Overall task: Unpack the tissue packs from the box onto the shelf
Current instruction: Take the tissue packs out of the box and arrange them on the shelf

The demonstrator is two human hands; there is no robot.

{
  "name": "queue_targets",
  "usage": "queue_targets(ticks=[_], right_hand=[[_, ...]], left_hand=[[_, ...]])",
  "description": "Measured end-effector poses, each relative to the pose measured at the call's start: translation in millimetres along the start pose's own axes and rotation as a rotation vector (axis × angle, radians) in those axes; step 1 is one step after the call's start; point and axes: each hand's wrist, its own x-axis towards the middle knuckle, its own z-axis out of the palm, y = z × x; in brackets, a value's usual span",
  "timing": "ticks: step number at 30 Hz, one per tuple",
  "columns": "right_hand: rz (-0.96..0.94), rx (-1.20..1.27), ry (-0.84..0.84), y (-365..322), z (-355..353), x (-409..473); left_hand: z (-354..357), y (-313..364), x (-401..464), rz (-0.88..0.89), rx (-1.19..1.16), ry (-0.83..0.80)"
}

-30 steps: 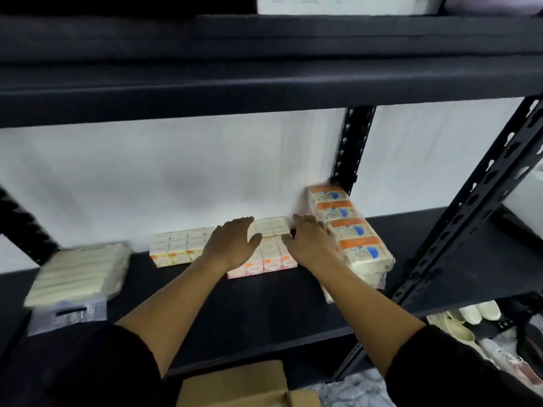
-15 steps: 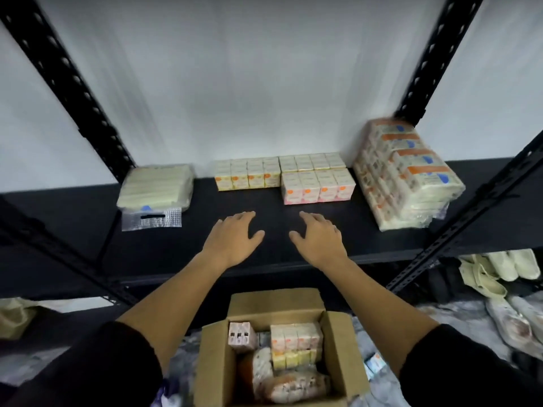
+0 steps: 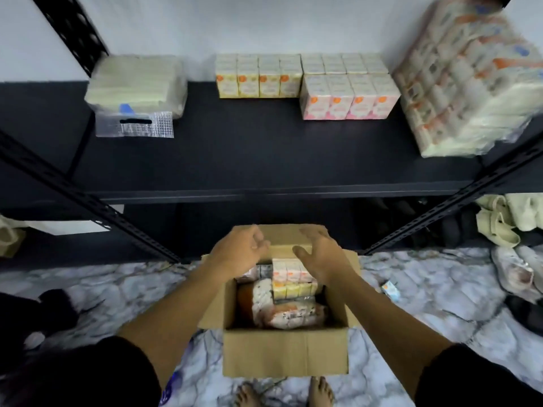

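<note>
Left hand [image 3: 239, 252] and right hand [image 3: 321, 254] hover, seemingly loose-fingered, grip empty, over the box [image 3: 285, 352]; shelf [image 3: 264, 160] front bare.

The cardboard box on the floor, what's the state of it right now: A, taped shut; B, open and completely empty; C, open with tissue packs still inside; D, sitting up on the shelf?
C: the cardboard box stands on the floor with its flaps open and tissue packs visible inside, while the left hand and right hand hover over its opening, holding nothing.
</note>
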Motion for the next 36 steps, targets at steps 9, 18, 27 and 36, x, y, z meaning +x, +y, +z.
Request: queue_targets(ticks=[9,18,27,36], right_hand=[[0.046,-0.030,-0.160,124.3,136.3,49.0],[-0.030,-0.049,-0.134,211.0,241.0,148.5],[-0.089,-0.119,-0.068,255.9,295.7,204.4],[-0.117,-0.241,-0.034,250.5,300.7,205.8]], left_hand=[[166.4,-100.3,49.4,-0.131,-0.078,-0.029],[287.4,-172.3,126.9,-0.137,-0.211,0.012],[348.6,-210.8,172.0,-0.105,-0.136,0.022],[362.5,-232.9,166.0,-0.178,-0.087,0.024]])
